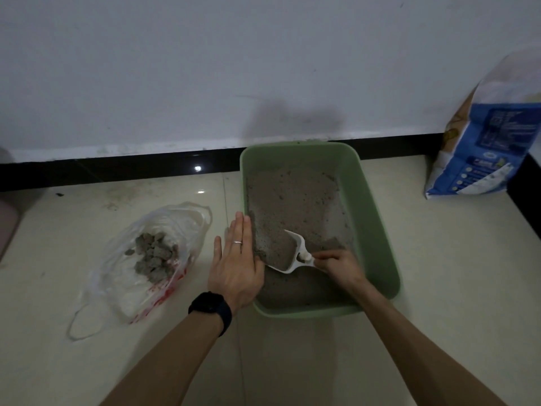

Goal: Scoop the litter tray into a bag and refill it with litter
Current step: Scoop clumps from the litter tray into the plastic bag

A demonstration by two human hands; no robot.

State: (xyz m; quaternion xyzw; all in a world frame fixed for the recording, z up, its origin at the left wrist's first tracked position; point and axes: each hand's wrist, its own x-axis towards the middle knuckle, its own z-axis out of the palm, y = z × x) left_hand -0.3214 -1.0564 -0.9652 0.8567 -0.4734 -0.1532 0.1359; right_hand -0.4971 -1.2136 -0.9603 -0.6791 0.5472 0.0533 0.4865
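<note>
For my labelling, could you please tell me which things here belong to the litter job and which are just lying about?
Job: green litter tray, white scoop, right hand, left hand, plastic bag, clumps, blue litter sack.
Lying about: pinkish object at left edge, dark floor speck.

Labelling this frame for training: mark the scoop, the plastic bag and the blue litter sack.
scoop (pixel 299 244), head view, on its white side wall.
plastic bag (pixel 126 288), head view, on bare white plastic near its lower end.
blue litter sack (pixel 486 142), head view, on its blue printed panel.
</note>
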